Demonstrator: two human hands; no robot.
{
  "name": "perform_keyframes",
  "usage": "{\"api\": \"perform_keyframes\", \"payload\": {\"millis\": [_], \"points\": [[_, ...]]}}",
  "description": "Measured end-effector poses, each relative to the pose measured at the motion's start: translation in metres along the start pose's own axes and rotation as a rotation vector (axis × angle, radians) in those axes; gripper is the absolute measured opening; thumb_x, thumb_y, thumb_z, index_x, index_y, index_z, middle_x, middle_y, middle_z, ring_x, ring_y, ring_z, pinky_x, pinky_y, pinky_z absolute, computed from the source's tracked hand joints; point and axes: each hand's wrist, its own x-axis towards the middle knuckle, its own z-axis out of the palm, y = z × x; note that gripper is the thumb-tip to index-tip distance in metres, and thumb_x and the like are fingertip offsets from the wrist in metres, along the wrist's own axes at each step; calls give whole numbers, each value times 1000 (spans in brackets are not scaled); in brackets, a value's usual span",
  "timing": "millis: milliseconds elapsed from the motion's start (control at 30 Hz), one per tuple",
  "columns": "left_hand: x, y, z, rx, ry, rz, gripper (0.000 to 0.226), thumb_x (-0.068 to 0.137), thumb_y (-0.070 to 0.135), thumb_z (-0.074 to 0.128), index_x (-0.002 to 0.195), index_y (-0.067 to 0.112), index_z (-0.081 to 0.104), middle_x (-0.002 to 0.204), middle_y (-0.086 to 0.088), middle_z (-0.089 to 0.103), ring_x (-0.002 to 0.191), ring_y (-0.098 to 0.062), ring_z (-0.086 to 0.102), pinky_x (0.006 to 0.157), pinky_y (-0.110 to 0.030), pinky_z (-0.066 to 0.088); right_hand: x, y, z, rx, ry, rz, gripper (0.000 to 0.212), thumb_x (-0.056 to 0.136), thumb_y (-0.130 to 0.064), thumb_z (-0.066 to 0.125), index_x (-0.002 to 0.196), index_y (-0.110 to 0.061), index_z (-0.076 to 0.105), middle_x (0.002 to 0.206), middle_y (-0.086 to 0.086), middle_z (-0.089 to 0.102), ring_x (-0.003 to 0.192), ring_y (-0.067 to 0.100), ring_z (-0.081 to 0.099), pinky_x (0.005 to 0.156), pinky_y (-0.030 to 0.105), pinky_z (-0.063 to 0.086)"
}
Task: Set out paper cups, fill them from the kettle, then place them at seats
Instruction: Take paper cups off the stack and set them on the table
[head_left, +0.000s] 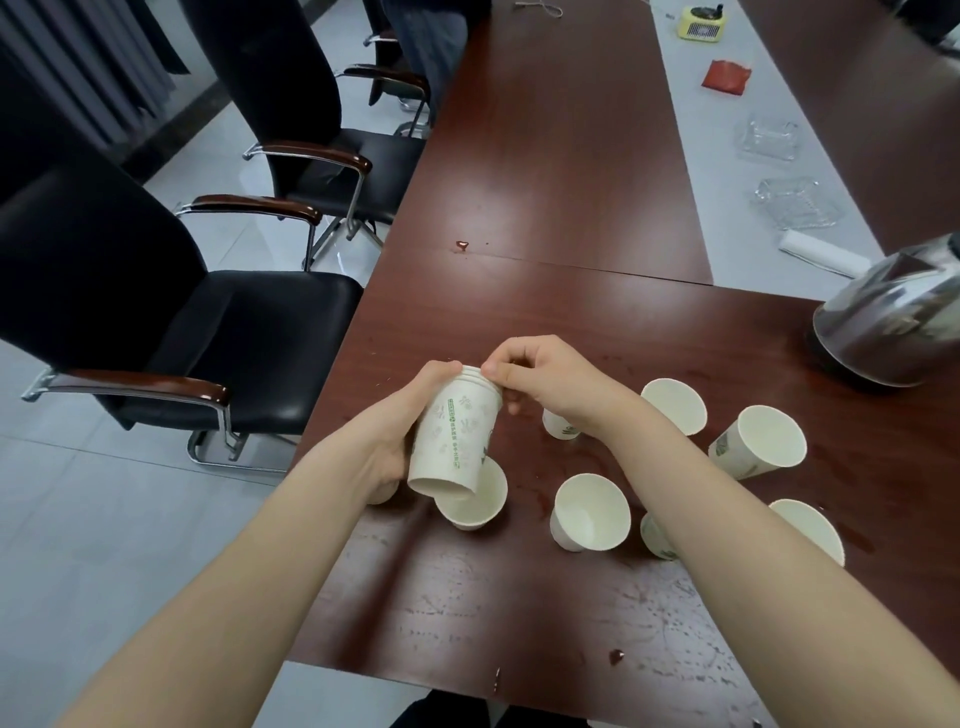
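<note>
Paper cup stack in left grip

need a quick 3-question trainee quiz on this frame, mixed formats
1. True or false: neither hand touches the kettle.
2. What does the left hand hold? A) nested cup stack B) the kettle C) nothing
3. Fill in: the right hand pinches the stack at its top ____.
Key: 1 true; 2 A; 3 rim.
</note>
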Motion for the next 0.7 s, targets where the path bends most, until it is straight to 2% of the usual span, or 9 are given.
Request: {"api": "perform_keyframes", "payload": {"millis": [133, 200, 300, 367, 433, 533, 633, 700], "points": [[-2, 5, -4, -11, -6, -6, 40, 90, 39, 54, 104, 3, 61, 84, -15, 64, 66, -26, 63, 61, -34, 56, 5, -1, 8, -4, 44, 9, 21, 94, -11, 58, 73, -12, 59, 49, -9, 54, 43, 5, 50, 53, 17, 44], [-1, 7, -7, -7, -4, -5, 40, 90, 39, 54, 106, 3, 61, 87, -15, 64, 68, -27, 62, 61, -34, 56, 8, 0, 12, -10, 59, 39, 22, 95, -14, 57, 73, -12, 57, 47, -7, 51, 41, 10, 49, 51, 19, 44], [0, 8, -10, -7, 14, -2, 37, 89, 38, 55, 100, 4, 62, 81, -13, 66, 64, -25, 64, 58, -32, 56, 12, -2, 17, -70, 86, 41, 24, 96, -17, 55, 72, -14, 56, 50, -5, 51, 44, 11, 48, 54, 24, 44], [2, 10, -10, -7, 17, -3, 35, 88, 39, 56, 98, 6, 63, 75, -11, 66, 61, -24, 64, 57, -32, 56, 15, -2, 18, -183, 120, 15, 26, 96, -20, 55, 70, -18, 55, 56, -7, 51, 49, 9, 43, 54, 23, 38], [3, 12, -10, -9, 3, -3, 36, 87, 39, 57, 102, 6, 63, 77, -11, 67, 63, -24, 64, 59, -32, 56, 18, -1, 19, -226, 145, 3, 28, 96, -22, 55, 68, -20, 54, 60, -8, 50, 52, 8, 39, 55, 25, 34], [3, 11, -10, 1, -36, -33, 39, 86, 39, 58, 106, 5, 63, 81, -12, 69, 66, -25, 66, 62, -34, 56, 23, 2, 15, -254, 206, -1, 25, 96, -22, 53, 72, -19, 55, 67, -8, 53, 60, 9, 43, 63, 28, 36], [2, 7, -8, 21, -54, -43, 39, 85, 38, 59, 108, 6, 63, 89, -12, 71, 70, -25, 68, 65, -35, 56, 28, 7, 6, -66, 277, 68, 23, 93, -25, 58, 71, -19, 59, 74, -5, 57, 72, 14, 49, 72, 31, 40], [2, 6, -8, 37, -48, -28, 41, 85, 38, 58, 112, 7, 63, 95, -13, 70, 75, -26, 67, 69, -36, 57, 29, 9, 2, 120, 226, 165, 22, 90, -33, 63, 71, -21, 61, 84, -1, 62, 83, 17, 56, 85, 35, 46]]}}
